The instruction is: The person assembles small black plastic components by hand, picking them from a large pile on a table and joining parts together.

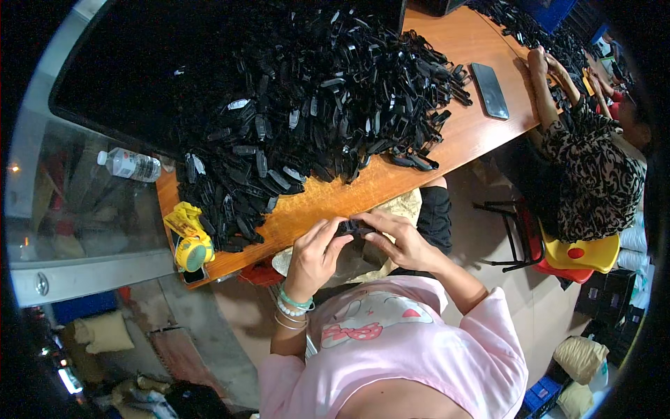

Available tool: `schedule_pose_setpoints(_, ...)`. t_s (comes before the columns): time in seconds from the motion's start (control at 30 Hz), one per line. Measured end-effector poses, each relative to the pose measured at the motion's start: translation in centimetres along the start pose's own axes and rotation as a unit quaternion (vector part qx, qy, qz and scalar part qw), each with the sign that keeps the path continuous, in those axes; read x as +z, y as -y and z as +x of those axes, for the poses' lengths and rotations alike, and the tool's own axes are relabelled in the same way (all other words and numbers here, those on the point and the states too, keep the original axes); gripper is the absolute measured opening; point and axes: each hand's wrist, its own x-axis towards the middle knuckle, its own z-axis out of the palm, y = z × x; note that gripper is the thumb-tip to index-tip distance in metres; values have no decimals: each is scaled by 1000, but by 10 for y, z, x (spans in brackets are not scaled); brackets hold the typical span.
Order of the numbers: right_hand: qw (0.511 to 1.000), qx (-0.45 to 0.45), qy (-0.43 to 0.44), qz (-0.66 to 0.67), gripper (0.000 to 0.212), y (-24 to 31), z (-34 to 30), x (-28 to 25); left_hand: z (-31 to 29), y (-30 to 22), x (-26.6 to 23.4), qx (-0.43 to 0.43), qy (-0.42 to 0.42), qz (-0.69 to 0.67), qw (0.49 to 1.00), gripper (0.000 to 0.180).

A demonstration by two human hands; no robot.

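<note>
At the near edge of a wooden table (317, 204), a person in a pink shirt (412, 349) holds a small black part (355, 228) between a left hand (312, 257) and a right hand (405, 242). Each grip is drawn nearly together, thumb and fingertips pinched on the part, the left at one end and the right at the other; the fingers hide some of it. The part is held off the table, just in front of its edge, directly between the two sets of fingertips. Beyond the hands, a broad heap of black parts (328, 105) spreads over the tabletop. To the left, a yellow device (187, 236) with a round face sits at the corner, and a clear bottle (130, 165) lies on its side. At right, a dark phone (490, 91) rests near the heap, and a co-worker (597, 167) in a patterned top sits farther along.
</note>
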Motion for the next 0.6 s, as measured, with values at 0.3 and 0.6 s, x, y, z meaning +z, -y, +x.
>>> schedule_pose_setpoints(0.3,986,-70,5,-154,44,3,-3,2,1,-8,-3,11,12,40,999,24)
schedule_pose_setpoints(0.6,993,17,-117,8,39,7,2,14,-6,-4,20,-264,-79,-306,911,27)
